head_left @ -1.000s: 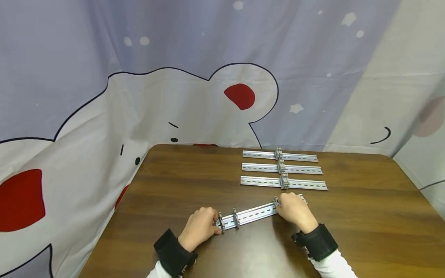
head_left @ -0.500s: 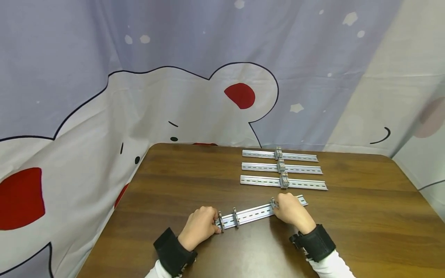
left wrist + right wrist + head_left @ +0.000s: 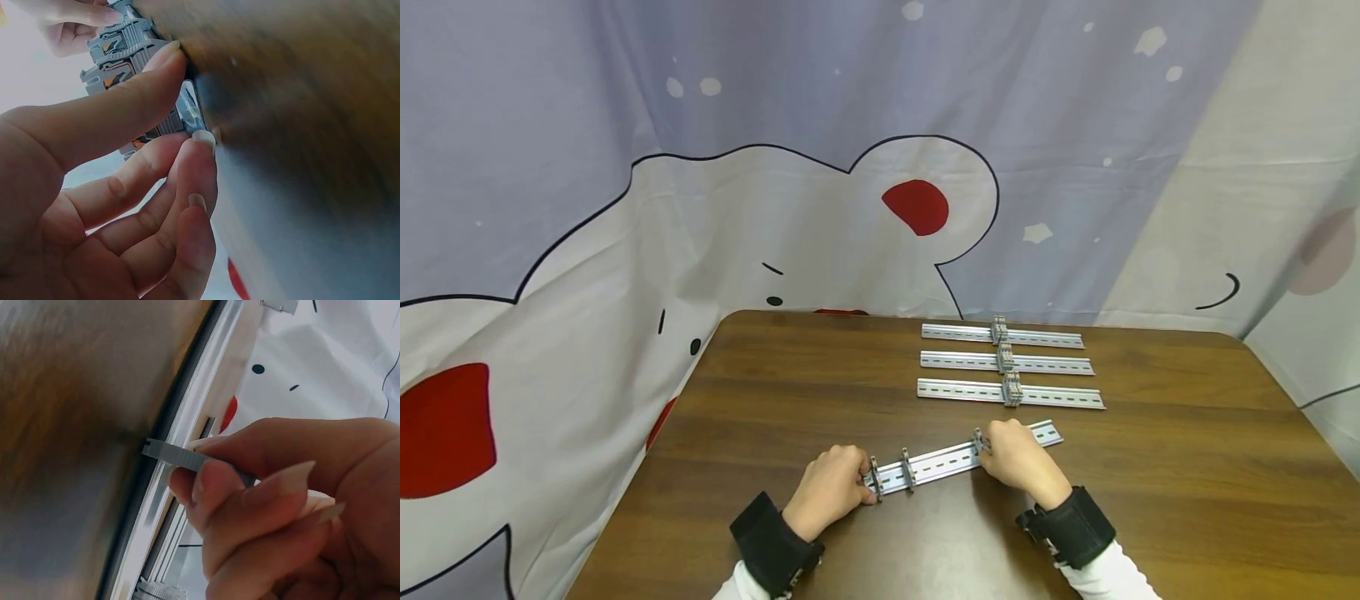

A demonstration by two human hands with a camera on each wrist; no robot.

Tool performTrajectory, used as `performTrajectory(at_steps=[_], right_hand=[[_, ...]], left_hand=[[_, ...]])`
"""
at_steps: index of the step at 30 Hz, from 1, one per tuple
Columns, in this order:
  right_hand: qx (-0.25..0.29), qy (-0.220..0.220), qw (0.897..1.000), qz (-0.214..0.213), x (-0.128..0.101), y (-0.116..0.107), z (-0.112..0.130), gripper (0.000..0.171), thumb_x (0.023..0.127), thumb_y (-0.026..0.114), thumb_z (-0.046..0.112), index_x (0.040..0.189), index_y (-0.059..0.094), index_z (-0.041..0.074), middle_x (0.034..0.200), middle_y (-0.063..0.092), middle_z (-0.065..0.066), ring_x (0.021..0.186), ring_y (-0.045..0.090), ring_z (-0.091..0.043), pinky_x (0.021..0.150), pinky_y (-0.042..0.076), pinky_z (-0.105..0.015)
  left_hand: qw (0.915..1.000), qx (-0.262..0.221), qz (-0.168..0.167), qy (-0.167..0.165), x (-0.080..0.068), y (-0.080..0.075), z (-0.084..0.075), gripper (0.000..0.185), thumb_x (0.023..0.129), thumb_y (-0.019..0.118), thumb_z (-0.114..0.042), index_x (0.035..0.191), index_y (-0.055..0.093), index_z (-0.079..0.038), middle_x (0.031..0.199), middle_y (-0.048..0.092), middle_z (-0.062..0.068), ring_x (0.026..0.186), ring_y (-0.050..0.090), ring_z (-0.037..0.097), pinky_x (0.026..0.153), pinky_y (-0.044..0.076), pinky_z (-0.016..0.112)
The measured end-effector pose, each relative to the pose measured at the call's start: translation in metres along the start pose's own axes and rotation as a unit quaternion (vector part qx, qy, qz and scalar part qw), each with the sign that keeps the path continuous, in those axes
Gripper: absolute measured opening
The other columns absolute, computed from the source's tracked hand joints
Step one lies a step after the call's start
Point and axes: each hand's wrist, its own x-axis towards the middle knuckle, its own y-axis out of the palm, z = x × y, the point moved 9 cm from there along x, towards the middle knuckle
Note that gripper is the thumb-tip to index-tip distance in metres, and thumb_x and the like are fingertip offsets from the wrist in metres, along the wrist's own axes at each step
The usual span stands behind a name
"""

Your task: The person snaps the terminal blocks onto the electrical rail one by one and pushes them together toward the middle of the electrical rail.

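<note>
A slotted metal DIN rail (image 3: 943, 462) lies slantwise on the table, its right end farther back. My left hand (image 3: 827, 492) grips the rail's left end, thumb on one edge and fingertips on the other. A grey terminal block (image 3: 876, 478) sits on the rail right beside those fingers, and a second terminal block (image 3: 908, 469) stands a little to its right. My right hand (image 3: 1018, 457) pinches a third thin grey terminal block (image 3: 172, 454) between thumb and fingers. That block straddles the rail right of its middle. In the left wrist view, orange parts show inside the grey blocks (image 3: 115, 75).
Behind the hands lie three more DIN rails, the nearest rail (image 3: 958, 390) among them, roughly parallel. Each carries a cluster of terminal blocks (image 3: 1012, 389) near its middle. A patterned curtain (image 3: 820, 225) hangs behind the wooden table (image 3: 1210, 467).
My right hand has slid leftward along the rail with its terminal block, and more of the rail's right end shows. The left hand and the two left blocks have stayed in place.
</note>
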Motion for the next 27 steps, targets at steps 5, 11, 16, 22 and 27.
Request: performTrajectory(at_steps=[5,11,16,22,27], right_hand=[[0.004,-0.013,1.000,-0.009,0.001,0.000,0.005,0.042,0.070,0.066,0.001,0.053,0.031,0.018,0.053,0.036,0.003,0.050,0.036,-0.015,0.045,0.033,-0.030],[-0.004,0.002,1.000,-0.021,-0.004,-0.002,0.008,0.037,0.074,0.068,0.003,0.054,0.038,0.015,0.052,0.038,0.003,0.048,0.039,-0.014,0.045,0.031,-0.029],[-0.061,0.033,0.993,-0.098,-0.013,-0.018,0.029,0.031,0.080,0.076,0.025,0.069,0.056,0.004,0.059,0.058,-0.009,0.050,0.058,-0.027,0.044,0.041,-0.038],[-0.038,-0.034,0.993,-0.104,-0.010,0.008,0.093,0.035,0.080,0.074,0.034,0.060,0.055,0.012,0.054,0.057,-0.003,0.044,0.053,-0.021,0.040,0.037,-0.033],[-0.076,-0.018,0.987,-0.143,-0.010,0.023,0.107,0.027,0.067,0.078,0.018,0.055,0.055,0.011,0.053,0.060,-0.007,0.042,0.053,-0.024,0.036,0.036,-0.036]], left_hand=[[1.0000,-0.001,-0.002,0.002,0.001,0.000,0.001,0.042,0.064,0.088,-0.023,0.058,0.047,-0.017,0.059,0.044,-0.007,0.053,0.039,0.008,0.045,0.029,0.026],[0.9999,-0.015,0.004,-0.001,0.002,0.002,0.001,0.053,0.065,0.088,-0.021,0.056,0.036,-0.018,0.058,0.029,-0.010,0.052,0.029,0.007,0.046,0.021,0.025],[0.9997,-0.022,0.009,0.005,0.002,0.004,-0.002,0.054,0.065,0.088,-0.021,0.056,0.035,-0.018,0.058,0.027,-0.010,0.052,0.028,0.006,0.046,0.020,0.024],[0.9998,-0.015,0.009,0.000,0.003,0.001,-0.001,0.045,0.064,0.088,-0.019,0.056,0.044,-0.016,0.057,0.036,-0.009,0.050,0.032,0.007,0.044,0.025,0.024],[0.9999,-0.010,0.011,0.003,0.001,-0.002,-0.001,0.043,0.064,0.088,-0.020,0.057,0.046,-0.015,0.057,0.040,-0.008,0.051,0.035,0.007,0.044,0.027,0.024]])
